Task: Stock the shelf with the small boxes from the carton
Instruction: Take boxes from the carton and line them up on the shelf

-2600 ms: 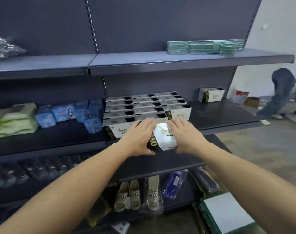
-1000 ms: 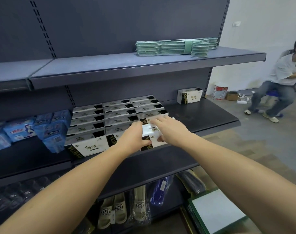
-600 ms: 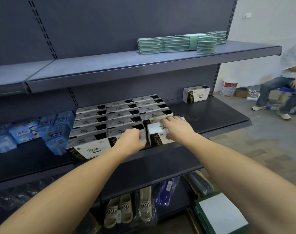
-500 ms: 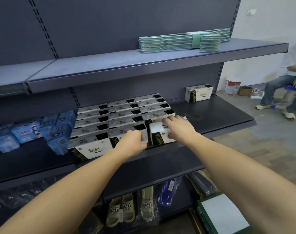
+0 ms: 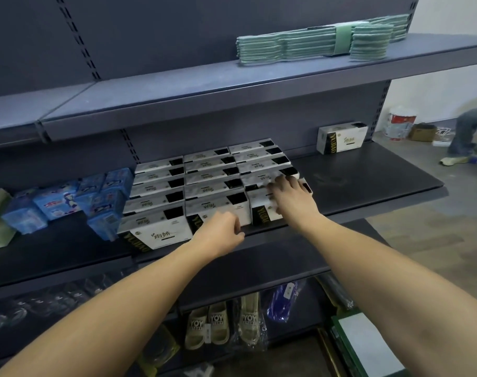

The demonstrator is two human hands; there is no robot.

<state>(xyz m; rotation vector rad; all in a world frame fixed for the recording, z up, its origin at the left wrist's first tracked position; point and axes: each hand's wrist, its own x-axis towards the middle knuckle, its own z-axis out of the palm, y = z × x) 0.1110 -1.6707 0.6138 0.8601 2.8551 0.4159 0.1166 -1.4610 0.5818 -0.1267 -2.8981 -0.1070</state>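
Box since 2.6 s ago: from held in both hands before the shelf to seated — front box [image 5: 264,210] now ends the right column on the middle shelf [image 5: 367,180]. Right hand [image 5: 293,198] lies on it, fingers straight; left hand [image 5: 221,234] off it, loosely curled, holding nothing, just before the centre column. Three columns stocked; shelf right of them bare except a lone box [image 5: 342,137] — more likely left, carton not clearly visible.

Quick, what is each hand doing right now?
Left hand: fingers loosely curled, holding nothing.
Right hand: fingers straight, resting flat on the front box.
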